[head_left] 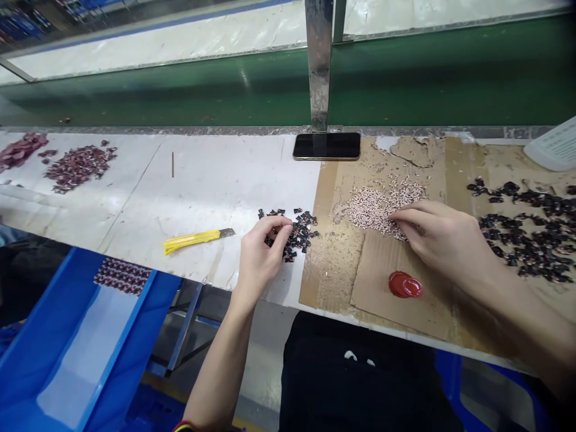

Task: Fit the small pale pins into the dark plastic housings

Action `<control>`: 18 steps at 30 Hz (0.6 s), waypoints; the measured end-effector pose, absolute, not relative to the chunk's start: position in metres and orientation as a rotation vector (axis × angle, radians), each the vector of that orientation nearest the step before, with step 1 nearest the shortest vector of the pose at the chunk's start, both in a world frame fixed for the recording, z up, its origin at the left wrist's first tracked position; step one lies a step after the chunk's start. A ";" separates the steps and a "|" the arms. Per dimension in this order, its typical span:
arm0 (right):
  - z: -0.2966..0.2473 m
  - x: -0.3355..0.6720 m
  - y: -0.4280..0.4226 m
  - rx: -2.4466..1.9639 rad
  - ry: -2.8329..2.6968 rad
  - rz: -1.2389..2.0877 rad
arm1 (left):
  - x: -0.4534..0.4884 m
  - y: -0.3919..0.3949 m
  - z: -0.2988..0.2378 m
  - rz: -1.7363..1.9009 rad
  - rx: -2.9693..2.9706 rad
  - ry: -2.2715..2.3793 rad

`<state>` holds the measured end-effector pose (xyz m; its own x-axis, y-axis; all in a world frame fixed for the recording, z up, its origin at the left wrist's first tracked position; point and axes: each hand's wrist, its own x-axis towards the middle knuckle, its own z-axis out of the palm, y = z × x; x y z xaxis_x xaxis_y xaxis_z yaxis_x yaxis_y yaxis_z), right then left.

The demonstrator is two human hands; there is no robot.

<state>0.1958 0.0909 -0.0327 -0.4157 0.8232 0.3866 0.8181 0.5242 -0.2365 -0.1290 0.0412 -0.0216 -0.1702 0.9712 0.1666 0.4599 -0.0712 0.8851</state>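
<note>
My left hand (263, 255) rests on the white worktable (202, 180), its fingers pinched on a small black part at the edge of a little heap of black parts (300, 234). My right hand (436, 234) lies on the brown cardboard sheet (382, 264), fingertips pressed together in a pile of tiny pale pins (378, 204). What those fingertips hold is too small to see. A red blob (405, 284) sits on the cardboard just below my right hand.
A larger spread of black parts (531, 234) lies at the right. A phone (327, 146) lies against a metal post at the back. A yellow-handled knife (193, 239), reddish part heaps (78, 166) and a blue bin (67, 348) are on the left.
</note>
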 end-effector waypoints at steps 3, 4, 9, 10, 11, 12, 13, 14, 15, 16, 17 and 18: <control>-0.027 0.194 0.090 -1.352 -2.273 0.106 | -0.124 0.039 -0.020 1.288 1.295 1.599; -0.025 0.194 0.090 -1.351 -2.256 0.122 | -0.123 0.038 -0.019 1.306 1.225 1.572; -0.010 0.199 0.081 -1.425 -2.042 0.234 | -0.111 0.034 -0.010 1.345 0.977 1.409; -0.006 0.200 0.076 -1.474 -1.917 0.348 | -0.105 0.032 -0.006 1.356 0.923 1.360; -0.003 0.201 0.071 -1.509 -1.763 0.508 | -0.098 0.030 -0.002 1.372 0.878 1.308; 0.000 0.202 0.066 -1.512 -1.600 0.706 | -0.090 0.027 0.002 1.391 0.854 1.258; 0.003 0.203 0.060 -1.481 -1.447 0.907 | -0.080 0.025 0.006 1.407 0.872 1.224; 0.005 0.203 0.054 -1.422 -1.328 1.084 | -0.069 0.022 0.010 1.422 0.936 1.205; 0.007 0.202 0.047 -1.352 -1.238 1.228 | -0.058 0.019 0.014 1.424 1.045 1.203; 0.008 0.201 0.041 -1.289 -1.173 1.333 | -0.046 0.016 0.017 1.414 1.178 1.203; 0.009 0.200 0.036 -1.247 -1.130 1.396 | -0.034 0.014 0.019 1.416 1.332 1.194; 0.010 0.198 0.031 -1.227 -1.101 1.430 | -0.024 0.012 0.019 1.425 1.497 1.177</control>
<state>0.1984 0.0311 0.0098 -0.0765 0.9830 -0.1668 -0.0899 -0.1734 -0.9807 -0.0242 0.0124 0.0191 -0.0400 0.9507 0.3076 0.1225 -0.3009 0.9458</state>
